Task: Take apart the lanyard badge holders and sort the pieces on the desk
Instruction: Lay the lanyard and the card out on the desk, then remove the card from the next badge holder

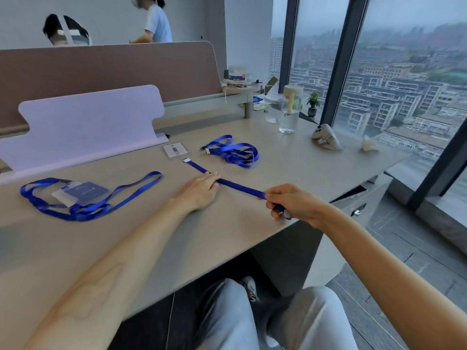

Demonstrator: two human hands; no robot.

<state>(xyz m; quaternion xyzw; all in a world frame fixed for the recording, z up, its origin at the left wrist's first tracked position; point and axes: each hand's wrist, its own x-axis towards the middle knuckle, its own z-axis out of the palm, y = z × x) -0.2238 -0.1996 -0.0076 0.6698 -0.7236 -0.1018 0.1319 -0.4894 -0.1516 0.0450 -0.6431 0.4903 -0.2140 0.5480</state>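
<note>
Desk (240,223): smooth, matt grey-beige top. A stretched lanyard (240,186), flat woven blue ribbon, runs taut across it from eleven o'clock to four o'clock.

The left hand (202,189) lies palm down, fingers laid over the ribbon and pressing it to the surface. The right hand (290,202), well apart at the four o'clock end, is curled round the ribbon and grips it near the desk edge.

The ribbon's far end carries a small square metal clip (186,160). Just beyond it, at eleven o'clock, lies a clear badge sleeve (175,149), flat, rectangular and detached.

At one o'clock from the left hand is a loose lanyard (232,151), same blue ribbon, heaped in loops. At nine o'clock is an assembled lanyard (83,209), its plastic holder with a dark blue card inside.

Far off at two o'clock stands a transparent water bottle (288,117), beige lid, partly filled with clear liquid. Beside it is a glass jar (274,109), contents not discernible.
</note>
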